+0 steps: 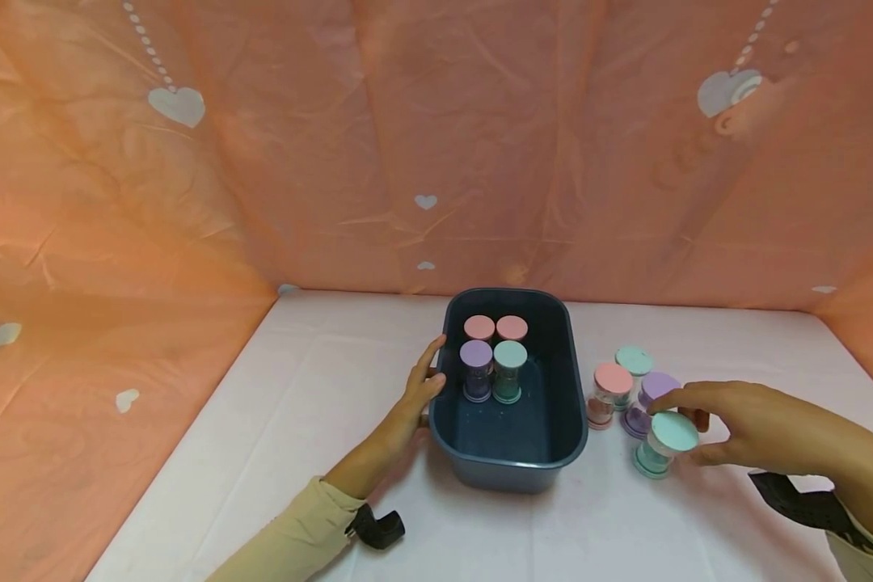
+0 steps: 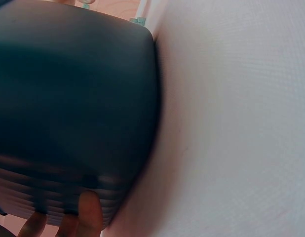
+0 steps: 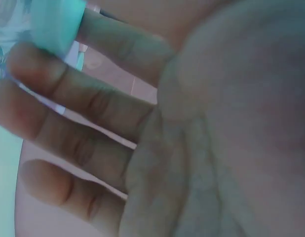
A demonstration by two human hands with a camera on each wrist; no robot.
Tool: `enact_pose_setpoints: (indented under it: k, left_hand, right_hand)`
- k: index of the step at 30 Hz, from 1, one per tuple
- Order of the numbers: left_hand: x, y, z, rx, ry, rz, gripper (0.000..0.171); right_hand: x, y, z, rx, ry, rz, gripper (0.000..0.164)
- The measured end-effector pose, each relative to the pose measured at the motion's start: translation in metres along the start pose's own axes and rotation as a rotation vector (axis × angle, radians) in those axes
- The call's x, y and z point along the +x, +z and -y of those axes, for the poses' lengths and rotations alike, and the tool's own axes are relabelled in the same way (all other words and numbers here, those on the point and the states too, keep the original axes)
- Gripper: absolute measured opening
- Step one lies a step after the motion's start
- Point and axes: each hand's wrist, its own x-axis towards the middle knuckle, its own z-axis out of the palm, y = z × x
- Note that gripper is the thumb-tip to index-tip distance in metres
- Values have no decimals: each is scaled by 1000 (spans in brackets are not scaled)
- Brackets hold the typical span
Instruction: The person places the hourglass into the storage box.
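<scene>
My left hand (image 1: 416, 392) grips the left side of a dark blue plastic bin (image 1: 509, 477), thumb at the rim. In the left wrist view its fingers (image 2: 90, 212) lie against the ribbed outer wall. Two pink-capped sand timers stand at the back of the bin. Before them are a purple sand timer (image 1: 476, 368) and a mint one (image 1: 509, 370). Outside, my right hand (image 1: 749, 424) pinches another mint sand timer (image 1: 665, 440) by its top cap, close over the table. Behind it stand a purple sand timer (image 1: 658, 386), a pink one (image 1: 611, 388) and a mint one (image 1: 634, 360).
White cloth (image 1: 276, 453) covers the table. An orange sheet (image 1: 480, 162) with pale hearts hangs behind it and along the sides. Black straps (image 1: 378, 529) are on both wrists. The bin stands at mid-table, left of the loose timers.
</scene>
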Motion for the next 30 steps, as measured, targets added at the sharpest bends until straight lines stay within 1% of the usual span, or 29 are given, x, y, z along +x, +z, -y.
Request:
enact_pose_setpoints:
  k: [4,7,13,18,25,30]
  left_hand:
    - [1,0,0,-8,4,-4,58]
    - [1,-1,-1,-12,9,-5,59]
    - [0,0,-2,-14,-5,-5,58]
    - [0,0,-1,-14,-4,-5,58]
    - [1,-2,2,-10,1,-5,57]
    - [1,-2,0,-1,-7,1,54]
  right_hand:
    - [3,-1,2,12,-14,18,56]
    - [5,-1,4,45,-21,23,55]
    - [8,-1,9,128,-54,2,49]
    - [9,0,11,167,-78,-5,48]
    - [10,-1,14,159,-90,-15,45]
    - [8,-3,15,149,-68,-22,44]
